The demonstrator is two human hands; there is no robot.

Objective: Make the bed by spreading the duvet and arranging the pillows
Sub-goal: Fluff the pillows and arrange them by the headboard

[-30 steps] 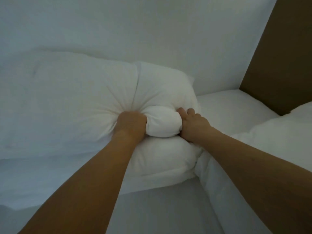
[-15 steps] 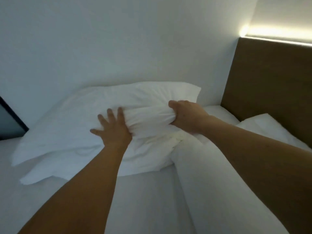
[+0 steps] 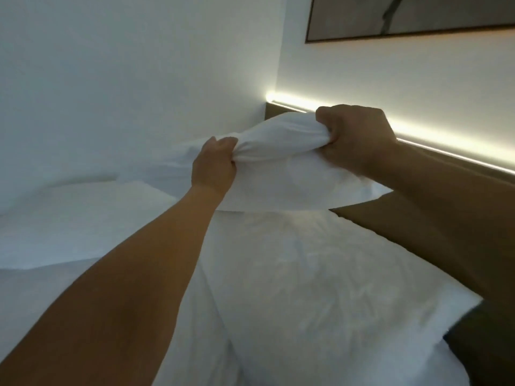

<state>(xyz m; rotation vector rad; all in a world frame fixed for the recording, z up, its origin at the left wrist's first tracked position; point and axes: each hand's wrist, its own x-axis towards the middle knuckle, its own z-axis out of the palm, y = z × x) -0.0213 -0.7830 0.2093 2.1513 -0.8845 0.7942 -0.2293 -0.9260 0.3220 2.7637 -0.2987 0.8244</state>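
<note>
Two hands are gripping one white pillow [image 3: 278,162] and holding it raised in front of the headboard [image 3: 418,218]. The left hand [image 3: 214,165] is closing on bunched fabric at the pillow's near edge. The right hand [image 3: 354,137] is clenching a fold of the same pillow nearer the headboard. A second pillow [image 3: 320,288] is lying below the raised one, beside the headboard. A light strip [image 3: 446,149] is glowing along the headboard's top edge, and a framed picture [image 3: 404,18] is hanging above the headboard.
</note>
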